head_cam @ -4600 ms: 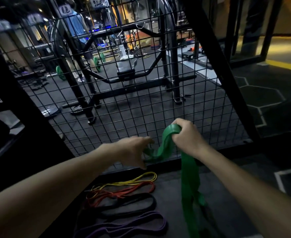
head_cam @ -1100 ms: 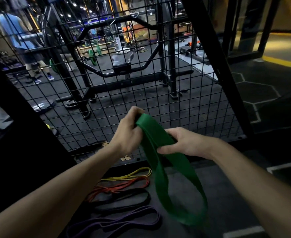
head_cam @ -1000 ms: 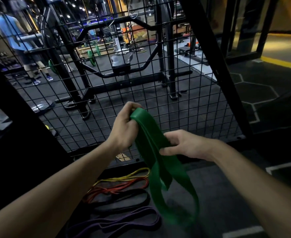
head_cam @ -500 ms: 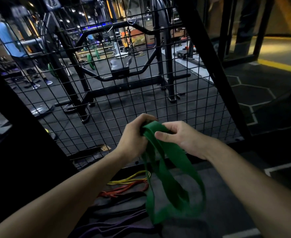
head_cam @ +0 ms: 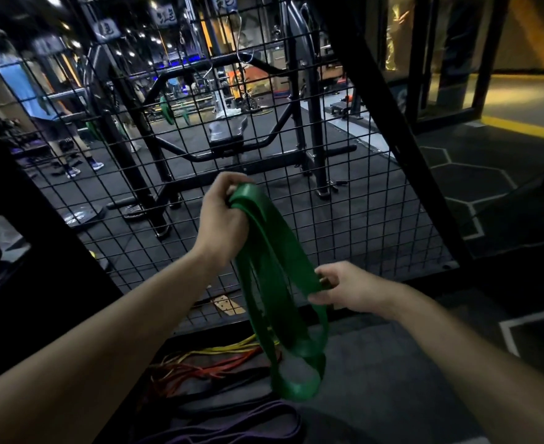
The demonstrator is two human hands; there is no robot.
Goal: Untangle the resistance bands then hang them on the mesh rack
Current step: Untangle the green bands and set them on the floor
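Note:
A wide green resistance band (head_cam: 273,277) hangs doubled in loops in front of the black mesh rack (head_cam: 354,200). My left hand (head_cam: 222,219) grips its top fold, raised against the mesh. Lower and to the right, my right hand (head_cam: 341,288) pinches one strand of the band's side. The band's bottom loops dangle just above the floor. Below them lie a yellow band (head_cam: 229,349), an orange-red band (head_cam: 213,368), a black band (head_cam: 225,398) and a purple band (head_cam: 232,427), side by side.
A thick black slanted post (head_cam: 389,129) borders the mesh on the right, and a dark frame (head_cam: 39,225) stands at the left. Behind the mesh are a squat rack, a bench (head_cam: 225,133) and a person in a blue top (head_cam: 39,100). Dark floor (head_cam: 392,363) lies under my right arm.
My left hand has lifted the band's top fold higher. My right hand has slid down from the top to a strand lower on the right, spreading the loops.

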